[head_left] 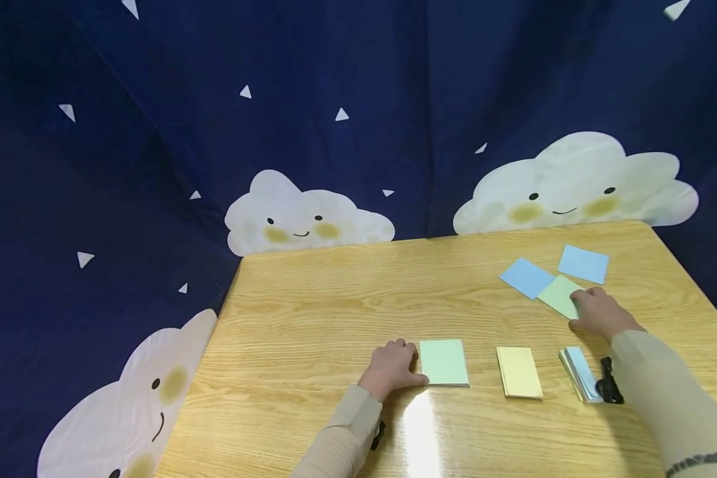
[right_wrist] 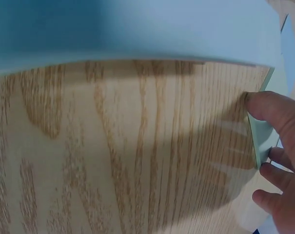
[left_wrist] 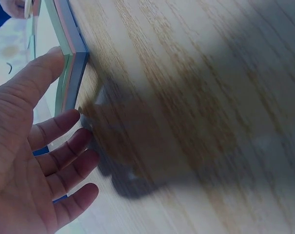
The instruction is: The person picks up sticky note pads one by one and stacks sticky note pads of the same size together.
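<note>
My left hand [head_left: 392, 368] rests on the table beside a square, pale green-topped sticky note pad [head_left: 444, 362]. In the left wrist view, the thumb [left_wrist: 40, 73] touches the pad's corner, whose edge shows green, pink and blue layers [left_wrist: 71, 36]. The other fingers of that hand are loosely bent and hold nothing. Farther back on the right, my right hand [head_left: 600, 312] holds a green sticky note pad [head_left: 558, 295] at its near edge. In the right wrist view, thumb [right_wrist: 269, 107] and fingers [right_wrist: 274, 175] meet that green pad's edges.
Two blue sticky note pads [head_left: 527, 277] [head_left: 583, 263] lie behind the green one. A yellow pad [head_left: 520, 372], a narrow blue-topped stack [head_left: 582, 375] and a black clip-like object [head_left: 609, 382] lie nearer. The wooden table [head_left: 311, 312] meets a dark blue cloud-print curtain [head_left: 334, 66].
</note>
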Action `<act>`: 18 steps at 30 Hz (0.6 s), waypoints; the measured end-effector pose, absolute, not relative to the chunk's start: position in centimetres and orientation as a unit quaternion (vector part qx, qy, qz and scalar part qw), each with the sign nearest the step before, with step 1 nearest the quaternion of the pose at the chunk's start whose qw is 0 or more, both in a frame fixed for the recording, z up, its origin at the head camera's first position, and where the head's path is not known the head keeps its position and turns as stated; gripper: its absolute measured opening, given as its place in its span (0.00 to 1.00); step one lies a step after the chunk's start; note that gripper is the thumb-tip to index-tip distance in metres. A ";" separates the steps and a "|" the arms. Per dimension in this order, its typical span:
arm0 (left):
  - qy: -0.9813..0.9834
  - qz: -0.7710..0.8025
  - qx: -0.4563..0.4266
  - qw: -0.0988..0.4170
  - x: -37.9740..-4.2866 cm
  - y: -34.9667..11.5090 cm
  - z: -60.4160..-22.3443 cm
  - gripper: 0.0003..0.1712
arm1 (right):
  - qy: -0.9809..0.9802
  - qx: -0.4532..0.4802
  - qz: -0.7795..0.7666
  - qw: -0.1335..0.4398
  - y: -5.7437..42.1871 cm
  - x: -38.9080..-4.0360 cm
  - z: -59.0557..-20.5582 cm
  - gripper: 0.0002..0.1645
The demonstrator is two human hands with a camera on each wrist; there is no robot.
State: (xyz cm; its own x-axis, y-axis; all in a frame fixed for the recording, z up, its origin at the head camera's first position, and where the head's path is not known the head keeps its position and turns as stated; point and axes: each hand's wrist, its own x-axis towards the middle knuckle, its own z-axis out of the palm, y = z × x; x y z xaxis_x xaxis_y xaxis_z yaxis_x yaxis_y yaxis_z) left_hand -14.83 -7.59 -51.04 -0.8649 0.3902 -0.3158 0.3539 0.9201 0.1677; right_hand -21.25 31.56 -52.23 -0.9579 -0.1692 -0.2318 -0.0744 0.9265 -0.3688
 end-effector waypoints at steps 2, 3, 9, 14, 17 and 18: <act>0.964 0.052 0.194 0.174 -14.8 -7.6 -51.0 0.25 | 0.972 -0.061 -0.182 0.133 31.6 -21.1 -52.1 0.37; 0.964 0.051 0.194 0.173 -14.8 -7.5 -51.0 0.25 | 0.972 -0.062 -0.182 0.133 31.6 -21.1 -52.0 0.36; 0.964 0.045 0.196 0.172 -14.8 -7.4 -51.0 0.25 | 0.972 -0.081 -0.187 0.120 32.2 -20.9 -52.3 0.34; 0.965 0.039 0.196 0.171 -14.9 -7.5 -51.2 0.26 | 0.967 -0.120 -0.193 0.113 33.0 -20.8 -52.9 0.31; 0.965 0.038 0.195 0.172 -15.0 -7.5 -51.2 0.26 | 0.964 -0.142 -0.194 0.111 33.4 -20.7 -53.1 0.31; 0.965 0.038 0.195 0.172 -15.0 -7.6 -51.2 0.26 | 0.963 -0.148 -0.196 0.112 33.5 -20.7 -53.1 0.31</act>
State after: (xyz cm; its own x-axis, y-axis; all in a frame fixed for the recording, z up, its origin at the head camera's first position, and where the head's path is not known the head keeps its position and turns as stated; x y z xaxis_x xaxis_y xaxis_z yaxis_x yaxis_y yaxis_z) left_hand -14.98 -7.57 -51.23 -0.8652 0.3887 -0.3168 0.3626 0.9214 0.1402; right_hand -20.66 33.48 -53.10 -0.9310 -0.3292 -0.1579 -0.2414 0.8794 -0.4103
